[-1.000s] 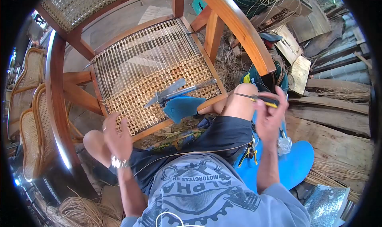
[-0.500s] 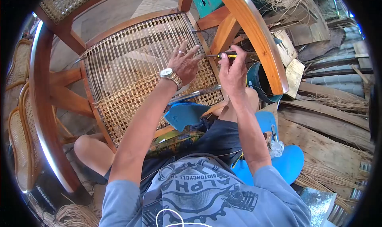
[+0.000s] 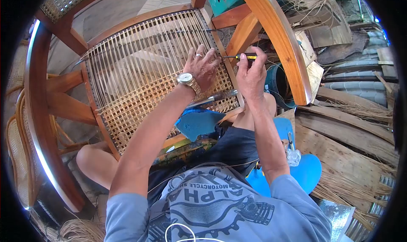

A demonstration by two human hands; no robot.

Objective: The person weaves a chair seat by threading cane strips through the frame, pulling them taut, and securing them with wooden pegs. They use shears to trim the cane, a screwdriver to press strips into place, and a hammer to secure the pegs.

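Observation:
A wooden chair frame holds a cane seat, woven in an open grid near me and strung with parallel strands farther away. My left hand, with a watch on its wrist, lies over the right part of the seat, fingers spread on the strands. Just right of the seat, my right hand grips the black and yellow handle of a screwdriver. Its thin shaft points left across the seat's right rail, the tip close to my left fingertips. Part of the handle is hidden by my fingers.
A thick wooden armrest rises right of my right hand. Beyond it stands a dark teal bucket. A green crate is at the back. Wooden boards and loose cane strands lie on the right; cane-backed furniture stands left.
My left hand has moved slightly right along the strands, its fingers still spread. The screwdriver stays in my right hand, which sits slightly farther right in view. The chair's left side appears shifted left.

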